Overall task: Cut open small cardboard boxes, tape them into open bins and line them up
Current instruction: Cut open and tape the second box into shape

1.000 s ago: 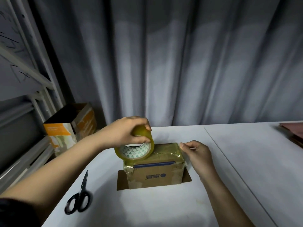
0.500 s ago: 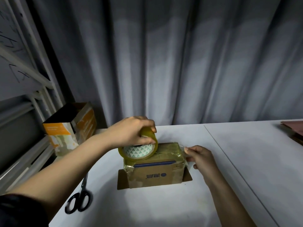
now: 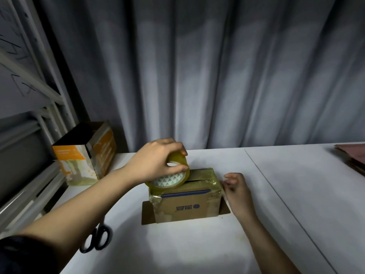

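- The small cardboard box [image 3: 187, 202] sits near the middle of the white table [image 3: 286, 194], brown and matte, with glossy clear tape stretched over its top and wrinkled down its left corner; a dark blue stripe runs along its front upper edge, and a round blue mark with small print sits on the front face.
- Two flat cardboard flaps stick out at the base, one at each end, lying on the tabletop.
- The left hand [image 3: 156, 161] grips a roll of tape [image 3: 171, 176], fingers curled over its yellowish translucent ring; the roll's white core shows a pattern of small green triangles and rests tilted on the box's top left part.
- The right hand [image 3: 237, 190] is just beside the box's right end, fingers loosely curled; whether the fingertips pinch a tape end is hard to tell, as the film is clear and the light dim.
- Black-handled scissors [image 3: 96, 239] lie flat on the table near the left forearm.
- An open-topped orange-and-white box [image 3: 83, 155] stands at the table's far left, against a grey metal rack [image 3: 29, 184].
- Grey pleated curtain [image 3: 197, 76] hangs behind.
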